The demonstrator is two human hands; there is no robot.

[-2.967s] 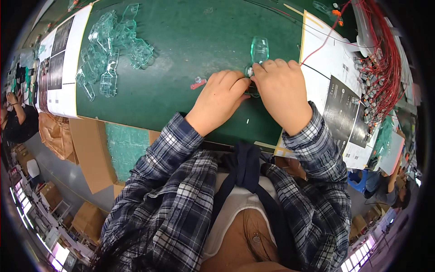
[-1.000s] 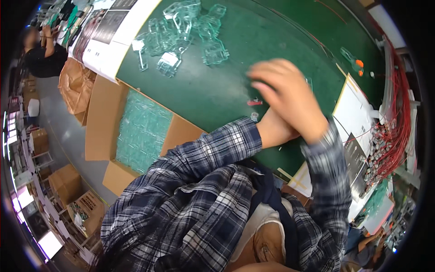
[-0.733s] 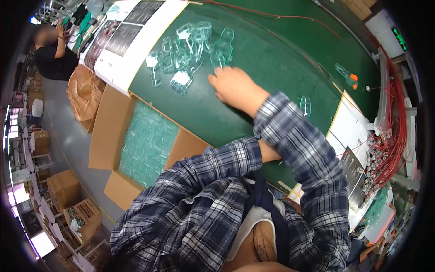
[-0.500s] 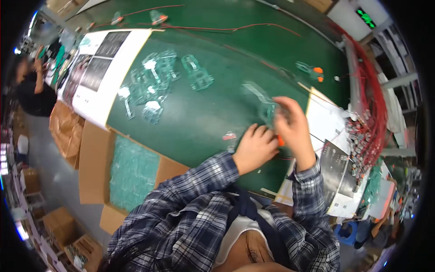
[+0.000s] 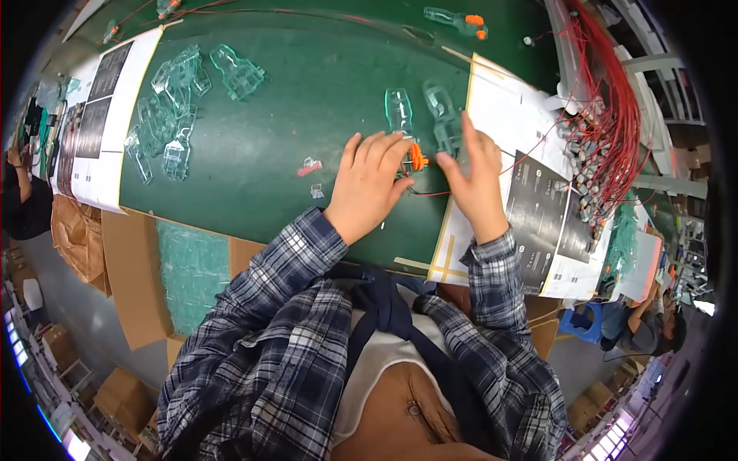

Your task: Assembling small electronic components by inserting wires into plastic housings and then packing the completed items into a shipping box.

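My left hand [image 5: 369, 180] lies palm down over a clear plastic shell [image 5: 398, 111], its fingers on the lower end and the thumb curled beside it. An orange part [image 5: 417, 157] sits at that lower end, and a thin red wire runs from there to the right. Part of this shell is hidden under the fingers. My right hand [image 5: 478, 173] grips the lower end of a second clear shell [image 5: 440, 107] between thumb and fingers, tilted and slightly blurred, just right of the first. Left of my left hand are a small red-and-clear piece [image 5: 310, 167] and a small clear piece [image 5: 317, 190].
Several loose clear shells [image 5: 177, 81] lie on the green table [image 5: 292, 84] at left. A shell with orange ends [image 5: 457, 21] is at the back. Red wires with connectors [image 5: 600, 154] hang over printed sheets [image 5: 530, 207] at right. A cardboard box [image 5: 134, 269] holds more shells.
My view has shifted, so the table's things sit higher and further left. My left hand has moved onto the shell with the orange part; my right hand has brought the second shell down beside it.
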